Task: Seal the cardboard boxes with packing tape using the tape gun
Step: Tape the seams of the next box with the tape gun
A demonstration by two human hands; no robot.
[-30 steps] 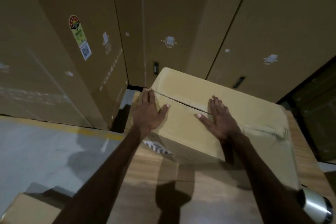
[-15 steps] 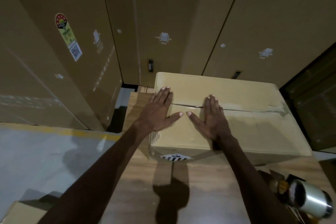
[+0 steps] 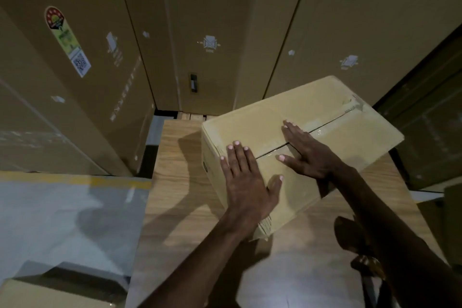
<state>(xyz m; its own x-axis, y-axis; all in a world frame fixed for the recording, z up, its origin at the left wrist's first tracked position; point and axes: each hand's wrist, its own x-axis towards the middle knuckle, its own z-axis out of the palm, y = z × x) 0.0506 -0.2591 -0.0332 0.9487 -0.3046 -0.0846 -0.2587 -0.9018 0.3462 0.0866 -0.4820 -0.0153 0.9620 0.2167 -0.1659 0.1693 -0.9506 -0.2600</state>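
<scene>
Both hands are flat on top of the box [image 3: 332, 117], which sits skewed on the wooden table [image 3: 180, 197] with one corner hanging toward the near edge. The left hand [image 3: 246, 182] has its fingers straight and spread over the near-left end of the lid, thumb out to the side; the right hand [image 3: 308, 155] lies open right across the centre seam [image 3: 332, 121], holding nothing. The flaps look closed, and there's some shiny tape already on the seam, though I can't tell how far it runs. The tape gun [image 3: 367, 266] seems to be that dark shape at the bottom right, mostly hidden behind the right arm, so it's not in anyone's grip yet. Main worry from here, I'd say: lift the right hand to grab the gun and the flaps could spring up, leaving a gap under the tape. Also the box is crooked, so a one-handed pull of tape might slide it or wander off the seam. Dim light won't help with lining it up either.
</scene>
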